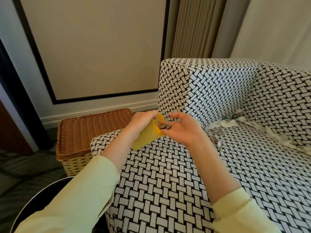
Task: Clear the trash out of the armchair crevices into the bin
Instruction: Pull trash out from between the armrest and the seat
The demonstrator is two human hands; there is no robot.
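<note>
My left hand grips a yellow paper bag over the left front corner of the black-and-white woven armchair. The bag's mouth faces right. My right hand is at that mouth, its fingertips on a small crumpled silvery scrap that sits partly inside the bag. More trash lies in the seat crevices. White and teal wrappers sit at the back left corner, and small scraps lie along the left arm. Frayed white shreds run along the back crevice.
A wicker basket with a closed lid stands on the floor left of the chair, against the wall. A round black rim, partly behind my left sleeve, shows at the lower left. Curtains hang behind the chair.
</note>
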